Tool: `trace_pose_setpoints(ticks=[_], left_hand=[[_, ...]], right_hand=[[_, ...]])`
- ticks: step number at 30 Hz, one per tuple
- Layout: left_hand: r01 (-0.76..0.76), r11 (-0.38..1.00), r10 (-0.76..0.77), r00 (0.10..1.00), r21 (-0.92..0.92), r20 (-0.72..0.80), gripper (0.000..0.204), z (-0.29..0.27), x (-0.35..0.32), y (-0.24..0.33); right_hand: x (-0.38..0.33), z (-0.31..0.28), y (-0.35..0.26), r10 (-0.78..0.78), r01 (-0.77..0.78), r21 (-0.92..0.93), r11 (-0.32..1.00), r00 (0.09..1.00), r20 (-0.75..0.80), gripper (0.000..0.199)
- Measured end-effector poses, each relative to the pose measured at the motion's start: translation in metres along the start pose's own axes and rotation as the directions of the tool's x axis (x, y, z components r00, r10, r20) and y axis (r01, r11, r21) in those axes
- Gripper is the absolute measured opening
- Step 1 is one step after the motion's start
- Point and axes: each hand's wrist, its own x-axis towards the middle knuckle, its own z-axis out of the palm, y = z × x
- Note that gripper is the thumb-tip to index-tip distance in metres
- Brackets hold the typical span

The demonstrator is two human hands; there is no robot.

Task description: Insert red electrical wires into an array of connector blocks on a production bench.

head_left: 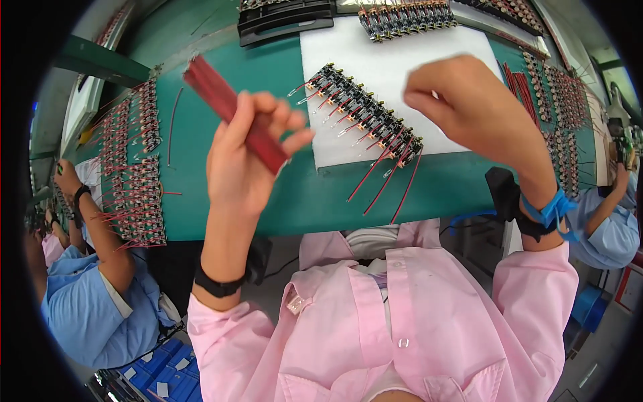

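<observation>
Fabric of a pink shirt [462, 321], soft and creased, with a buttoned front and loose sleeves, fills the near edge. Out of its sleeves come two bare forearms, the left one circled by a smooth black wristband [221, 284], the right one tied with a crinkled blue strap [554, 209].

The hands are well apart. The left hand [238, 161], palm up, is closed with thumb and palm on a bundle of red wires [216, 88], straight, slim and packed tight like a stick, held aslant above the smooth green tabletop [449, 191]. The right hand [462, 100] is bent at the wrist with its fingers curled; it is slightly blurred, so I cannot tell whether the fingertips pinch anything.

Between the hands, a slanting row of circuit boards [362, 107], dark, knobbly and set side by side, lies on a matte white pad [395, 63]. Thin red leads stick out along the row, and three long ones reach over the pad's near edge.

Left of the bundle, a single curved wire [173, 127] lies on the green surface, beside a bristly cluster of small boards [140, 194]. At the far side are another row of boards [408, 21] and a ridged black tray [284, 25].
</observation>
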Motion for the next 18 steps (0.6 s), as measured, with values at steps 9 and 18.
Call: trace_pose_setpoints(ticks=[9,18], left_hand=[[-0.065,0.994,0.037,0.955,0.087,0.293,0.036,0.042,0.041,-0.010],[-0.081,0.981,0.060,0.991,0.178,0.121,0.040,0.053,0.044,-0.015]], right_hand=[[0.054,0.027,-0.018,0.174,-0.043,0.831,0.554,0.983,-0.065,0.013],[0.055,0.034,-0.010,0.205,0.003,0.815,0.580,0.967,-0.149,0.011]])
